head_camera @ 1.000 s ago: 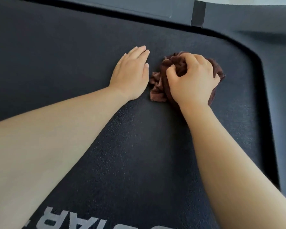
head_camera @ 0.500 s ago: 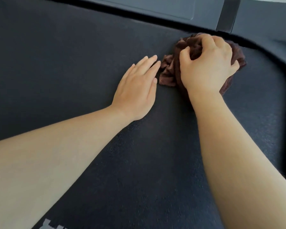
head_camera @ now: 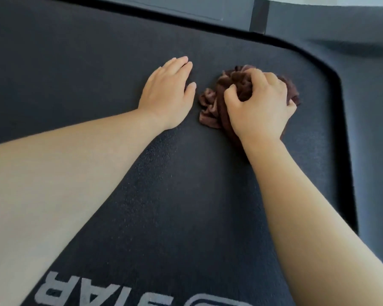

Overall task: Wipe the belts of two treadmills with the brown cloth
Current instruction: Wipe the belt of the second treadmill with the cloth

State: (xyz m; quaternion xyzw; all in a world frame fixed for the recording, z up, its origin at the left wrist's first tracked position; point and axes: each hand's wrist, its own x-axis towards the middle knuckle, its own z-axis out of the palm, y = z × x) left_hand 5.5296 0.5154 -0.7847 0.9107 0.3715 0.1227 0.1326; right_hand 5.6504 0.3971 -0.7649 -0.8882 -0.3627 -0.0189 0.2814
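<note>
Dark treadmill belt (head_camera: 80, 69) fills the view, with open room at left and grey lettering (head_camera: 60, 292) cut off at the bottom edge. At centre the left hand (head_camera: 167, 93) lies flat on it, grip wide, holding nothing. Just beside, the right hand (head_camera: 260, 107) closes its grip round the bunched brown cloth (head_camera: 210, 107), partly hiding it. Grey side rail (head_camera: 374, 96) borders the right.

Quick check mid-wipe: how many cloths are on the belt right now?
1. The brown cloth sits bunched on the belt near its far right corner, gripped by the right hand, which hides part of it. The left hand lies flat beside it, holding nothing.
</note>
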